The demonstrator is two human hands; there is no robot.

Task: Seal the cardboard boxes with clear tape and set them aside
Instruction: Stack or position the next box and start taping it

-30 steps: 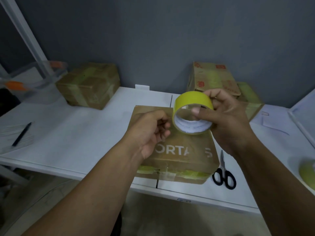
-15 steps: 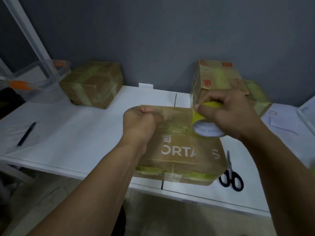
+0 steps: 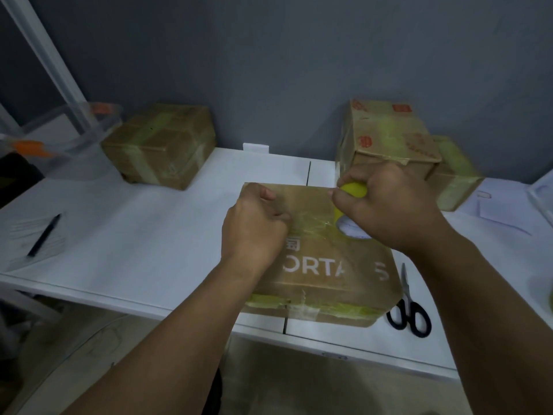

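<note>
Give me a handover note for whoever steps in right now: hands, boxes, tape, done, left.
Left hand: fingers curled, pinning the tape end on the front box.
Right hand: grips the tape roll, a clear strip stretched between the hands over the box top.
Front box lies at the table edge; its front side already carries tape.
Taped boxes: one back left, a stack back right.
Scissors lie right of the front box.
Left: lay the strip, cut it, set the box aside.

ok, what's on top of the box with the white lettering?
On the lettered box: the left hand pinning clear tape to the lid, and the right hand gripping the yellow tape roll. The hands cover the tape's end and part of the lettering.
</note>
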